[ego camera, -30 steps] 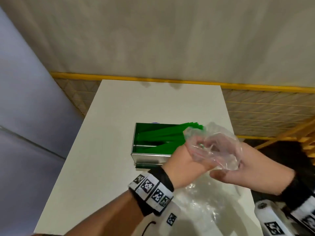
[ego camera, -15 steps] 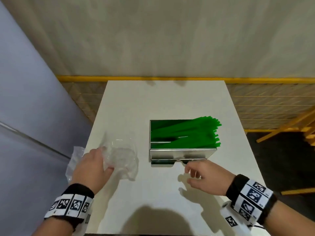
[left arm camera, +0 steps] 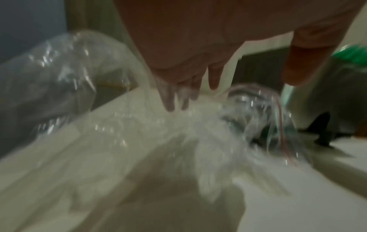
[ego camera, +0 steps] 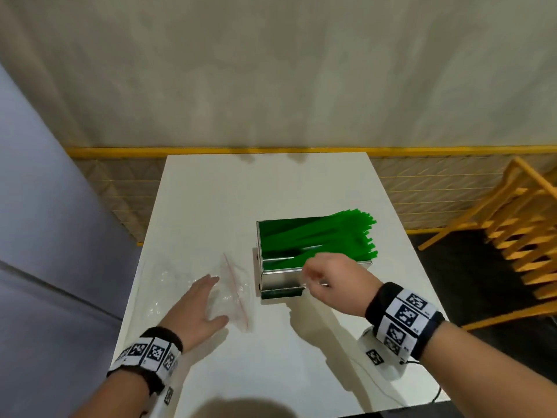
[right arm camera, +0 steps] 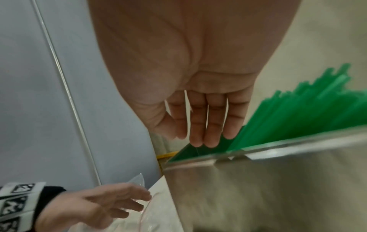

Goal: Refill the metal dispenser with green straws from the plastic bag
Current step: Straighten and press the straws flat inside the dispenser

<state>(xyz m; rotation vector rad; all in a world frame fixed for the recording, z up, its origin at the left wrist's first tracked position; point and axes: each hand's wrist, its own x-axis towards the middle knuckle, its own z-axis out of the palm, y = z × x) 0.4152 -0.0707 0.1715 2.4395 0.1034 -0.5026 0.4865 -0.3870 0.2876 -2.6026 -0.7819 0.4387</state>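
Note:
An open metal dispenser (ego camera: 283, 280) stands on the white table (ego camera: 271, 182), with green straws (ego camera: 331, 236) lying in it at a slant. Their ends stick out over its right end. The empty clear plastic bag (ego camera: 232, 285) with a red seal line lies left of the dispenser. On the bag rests my left hand (ego camera: 211, 300), fingers spread and flat, gripping nothing. Over the dispenser's front rim hangs my right hand (ego camera: 313, 276). In the right wrist view its fingers (right arm camera: 198, 133) point straight down just above the straws (right arm camera: 298, 113) and hold nothing.
A blue-grey panel (ego camera: 45, 236) runs close along the table's left edge. Orange wooden slatted furniture (ego camera: 512, 230) stands to the right, beyond the table. A beige wall with a yellow strip (ego camera: 271, 150) is behind the far edge.
The bag came off the straws and went left of the dispenser. My left hand let it go and now lies flat on it. My right hand rose to the dispenser's front rim.

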